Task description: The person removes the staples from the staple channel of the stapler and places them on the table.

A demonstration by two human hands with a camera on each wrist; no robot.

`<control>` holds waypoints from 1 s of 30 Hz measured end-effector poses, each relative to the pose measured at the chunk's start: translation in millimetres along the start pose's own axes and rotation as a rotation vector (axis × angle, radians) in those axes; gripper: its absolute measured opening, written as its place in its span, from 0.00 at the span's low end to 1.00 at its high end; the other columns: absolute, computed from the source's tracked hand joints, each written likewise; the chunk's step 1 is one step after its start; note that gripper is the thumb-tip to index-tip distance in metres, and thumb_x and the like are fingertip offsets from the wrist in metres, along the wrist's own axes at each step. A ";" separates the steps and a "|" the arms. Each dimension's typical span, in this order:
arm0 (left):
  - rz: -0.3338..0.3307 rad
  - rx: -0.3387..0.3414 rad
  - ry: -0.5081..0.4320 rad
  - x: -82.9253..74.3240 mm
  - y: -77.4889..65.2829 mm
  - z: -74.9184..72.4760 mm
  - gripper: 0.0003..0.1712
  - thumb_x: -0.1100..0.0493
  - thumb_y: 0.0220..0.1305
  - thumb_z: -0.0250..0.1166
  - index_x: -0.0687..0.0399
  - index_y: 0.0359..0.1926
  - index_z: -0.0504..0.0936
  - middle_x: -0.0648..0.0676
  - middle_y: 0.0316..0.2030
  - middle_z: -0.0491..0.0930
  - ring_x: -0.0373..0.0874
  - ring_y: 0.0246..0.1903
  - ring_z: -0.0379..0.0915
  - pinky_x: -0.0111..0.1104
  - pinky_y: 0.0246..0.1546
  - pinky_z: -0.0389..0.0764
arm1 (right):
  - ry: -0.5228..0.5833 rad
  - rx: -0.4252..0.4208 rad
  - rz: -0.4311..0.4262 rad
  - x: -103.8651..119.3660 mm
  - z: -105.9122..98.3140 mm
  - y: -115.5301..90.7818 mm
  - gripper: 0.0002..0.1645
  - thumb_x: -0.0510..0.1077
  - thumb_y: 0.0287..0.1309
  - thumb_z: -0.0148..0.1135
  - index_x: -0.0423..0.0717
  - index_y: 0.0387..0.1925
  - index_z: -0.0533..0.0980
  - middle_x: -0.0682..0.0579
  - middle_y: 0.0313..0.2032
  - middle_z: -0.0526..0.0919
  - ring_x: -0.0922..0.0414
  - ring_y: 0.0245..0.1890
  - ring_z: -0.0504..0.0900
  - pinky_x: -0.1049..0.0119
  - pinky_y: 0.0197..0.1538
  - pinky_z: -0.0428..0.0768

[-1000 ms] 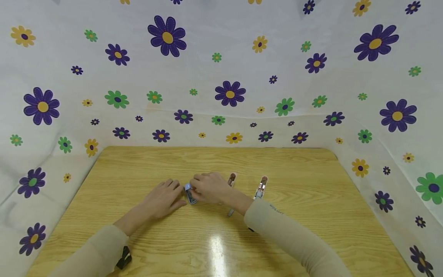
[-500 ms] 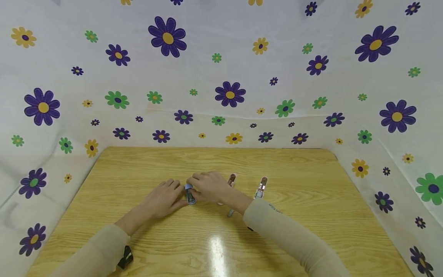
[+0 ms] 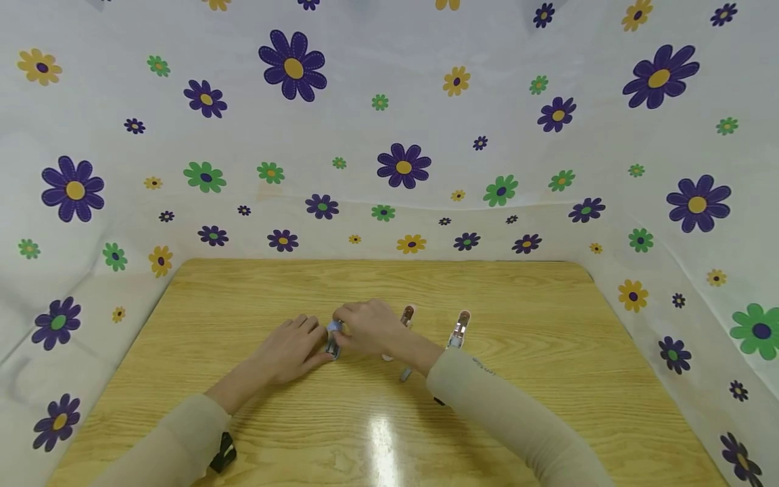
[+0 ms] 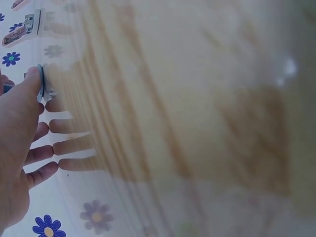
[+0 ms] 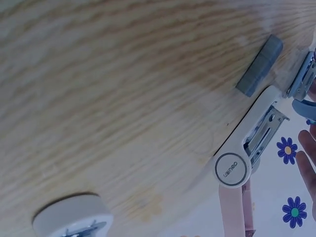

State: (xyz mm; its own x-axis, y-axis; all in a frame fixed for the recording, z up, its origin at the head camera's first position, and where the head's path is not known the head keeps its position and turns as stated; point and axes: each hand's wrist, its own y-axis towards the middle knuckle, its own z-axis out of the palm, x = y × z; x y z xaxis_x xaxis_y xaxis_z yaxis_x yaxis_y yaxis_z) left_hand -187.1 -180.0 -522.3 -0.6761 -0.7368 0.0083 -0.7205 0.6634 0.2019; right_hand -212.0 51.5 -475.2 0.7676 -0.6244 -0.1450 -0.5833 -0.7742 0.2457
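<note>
A small blue stapler (image 3: 332, 348) stands on the table between my two hands, its metal staple channel exposed and its lid (image 3: 335, 326) swung up. My left hand (image 3: 282, 350) holds the body from the left, its thumb at the near end, as the left wrist view also shows on the stapler's edge (image 4: 41, 83). From the right, my right hand (image 3: 370, 327) pinches the lid, thumb below and fingers over the top. In the right wrist view the blue lid (image 5: 304, 109) sits by the fingers; much of the right hand is outside that view.
Right of the hands lies a white-and-pink stapler (image 5: 232, 168) with its channel exposed, partly hidden by the right wrist in the head view. A grey strip of staples (image 5: 260, 64) lies beside it. Another white-and-pink stapler (image 3: 460, 328) is farther right. Flowered cloth (image 3: 341, 122) surrounds the wooden table (image 3: 292, 426).
My left hand has edged right, its thumb now against the stapler's near end. The stapler has turned slightly, and the right fingers have shifted on its lid.
</note>
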 end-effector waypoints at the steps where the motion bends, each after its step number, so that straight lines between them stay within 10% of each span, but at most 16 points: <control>1: 0.001 -0.002 0.001 -0.2 0.0 -0.1 0.19 0.37 0.75 0.62 0.46 0.45 0.79 0.47 0.39 0.74 0.41 0.38 0.66 0.34 0.37 0.73 | -0.016 -0.013 0.002 -1.0 0.5 -0.3 0.19 0.61 0.72 0.62 0.54 0.51 0.84 0.62 0.41 0.91 0.70 0.24 0.79 0.80 0.26 0.73; 17: -0.004 0.008 -0.008 -2.3 0.7 -0.8 0.19 0.38 0.75 0.63 0.46 0.48 0.79 0.48 0.40 0.74 0.43 0.39 0.68 0.36 0.39 0.74 | -0.106 -0.064 0.025 -19.4 4.1 -1.9 0.15 0.54 0.75 0.62 0.53 0.54 0.84 0.58 0.45 0.91 0.62 0.39 0.90 0.70 0.42 0.86; 30: 0.009 -0.007 -0.005 -0.7 0.2 1.2 0.18 0.38 0.75 0.63 0.44 0.48 0.79 0.47 0.40 0.74 0.41 0.39 0.67 0.35 0.39 0.74 | -0.142 -0.041 0.090 -23.1 14.8 -6.3 0.10 0.54 0.74 0.62 0.56 0.42 0.86 0.60 0.35 0.88 0.63 0.30 0.84 0.72 0.29 0.79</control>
State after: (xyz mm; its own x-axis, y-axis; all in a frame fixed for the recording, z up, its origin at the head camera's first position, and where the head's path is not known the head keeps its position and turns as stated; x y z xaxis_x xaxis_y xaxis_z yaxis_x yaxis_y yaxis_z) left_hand -187.0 -179.2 -523.4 -0.6835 -0.7300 0.0050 -0.7132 0.6692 0.2087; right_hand -229.9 69.3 -487.6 0.6657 -0.7015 -0.2543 -0.6344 -0.7115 0.3021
